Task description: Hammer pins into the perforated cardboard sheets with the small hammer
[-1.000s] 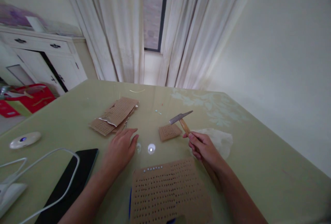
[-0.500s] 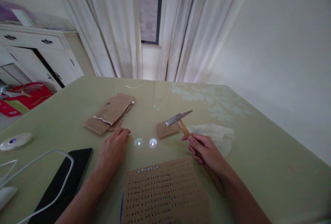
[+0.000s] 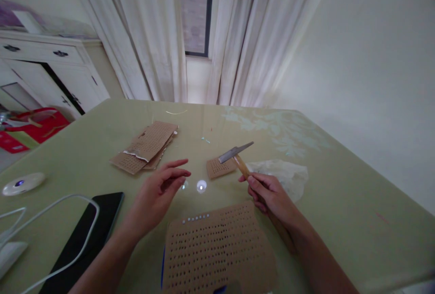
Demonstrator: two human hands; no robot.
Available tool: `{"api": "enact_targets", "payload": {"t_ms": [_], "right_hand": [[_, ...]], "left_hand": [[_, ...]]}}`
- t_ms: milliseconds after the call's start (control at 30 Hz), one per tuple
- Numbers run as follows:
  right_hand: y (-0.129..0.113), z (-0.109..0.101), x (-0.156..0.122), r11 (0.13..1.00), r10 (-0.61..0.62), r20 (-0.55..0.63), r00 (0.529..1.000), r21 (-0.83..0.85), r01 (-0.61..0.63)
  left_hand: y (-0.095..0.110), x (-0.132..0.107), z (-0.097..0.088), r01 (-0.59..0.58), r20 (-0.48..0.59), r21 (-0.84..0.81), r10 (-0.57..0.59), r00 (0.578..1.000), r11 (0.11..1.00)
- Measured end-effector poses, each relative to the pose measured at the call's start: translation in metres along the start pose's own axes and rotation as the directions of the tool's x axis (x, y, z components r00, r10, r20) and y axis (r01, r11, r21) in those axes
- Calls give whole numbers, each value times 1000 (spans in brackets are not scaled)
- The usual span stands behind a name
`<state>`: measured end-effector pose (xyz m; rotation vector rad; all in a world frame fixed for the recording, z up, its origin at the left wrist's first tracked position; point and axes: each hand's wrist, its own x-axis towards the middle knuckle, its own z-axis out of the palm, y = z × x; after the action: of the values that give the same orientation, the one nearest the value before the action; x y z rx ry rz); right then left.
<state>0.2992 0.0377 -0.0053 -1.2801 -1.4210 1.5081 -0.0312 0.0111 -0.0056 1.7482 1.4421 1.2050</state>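
Note:
My right hand (image 3: 270,196) is wrapped round the wooden handle of a hammer (image 3: 236,152), its narrow metal head raised to the left. My left hand (image 3: 161,192) hovers over the table with its fingers apart and nothing in them. Below both hands lies a brown cardboard sheet (image 3: 217,248) punched with rows of holes. Several small white dots (image 3: 195,218) run along its top left edge. Behind the hammer head is a small piece of perforated cardboard (image 3: 220,168).
Torn perforated cardboard pieces (image 3: 149,144) are stacked at the back left. Crumpled clear plastic (image 3: 292,178) lies beyond my right hand. A black tablet-like slab (image 3: 84,239), a white cable (image 3: 97,221) and a white oval device (image 3: 23,184) occupy the left of the table (image 3: 340,212).
My left hand has lifted from near the stacked cardboard and shifted right, its fingers spreading. My right hand and the hammer have barely moved.

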Motion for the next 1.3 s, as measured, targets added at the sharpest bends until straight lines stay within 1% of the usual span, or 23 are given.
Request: {"api": "enact_targets", "payload": {"t_ms": [33, 100, 167, 233, 333, 467, 633, 800, 1033, 1200, 1300], "right_hand": [[-1, 1, 0, 1000, -2, 0, 1000, 6, 2], [-2, 2, -1, 1000, -2, -2, 1000, 10, 2], [-4, 3, -1, 1000, -1, -3, 1000, 4, 1], [-5, 4, -2, 1000, 1, -8, 1000, -6, -1], [-5, 4, -4, 1000, 9, -11, 1000, -5, -9], [-5, 4, -4, 1000, 1, -9, 1000, -12, -1], [-6, 4, -4, 1000, 6, -9, 1000, -14, -6], [-7, 4, -4, 1000, 5, -12, 1000, -16, -5], [-9, 4, -6, 1000, 3, -18, 1000, -9, -3], [-7, 7, -4, 1000, 6, -13, 1000, -22, -6], [-8, 5, -6, 998, -18, -13, 1000, -56, 17]], "left_hand": [[11, -3, 1, 9, 16, -107, -7, 1000, 994], [29, -8, 4, 28, 76, -233, -11, 997, 972], [41, -14, 6, 32, 142, -259, 6, 990, 965], [47, -17, 7, 23, 200, -216, 21, 980, 976], [49, -19, 8, 2, 252, -140, 33, 967, 990], [51, -17, 10, -13, 280, -117, 46, 959, 993], [55, -18, 11, -43, 282, -108, 72, 957, 993], [55, -20, 12, -89, 281, -79, 108, 954, 993], [54, -20, 14, -84, 274, -69, 100, 956, 994], [53, -22, 14, -85, 305, -56, 98, 947, 995], [53, -23, 15, -94, 330, -46, 104, 938, 995]]}}
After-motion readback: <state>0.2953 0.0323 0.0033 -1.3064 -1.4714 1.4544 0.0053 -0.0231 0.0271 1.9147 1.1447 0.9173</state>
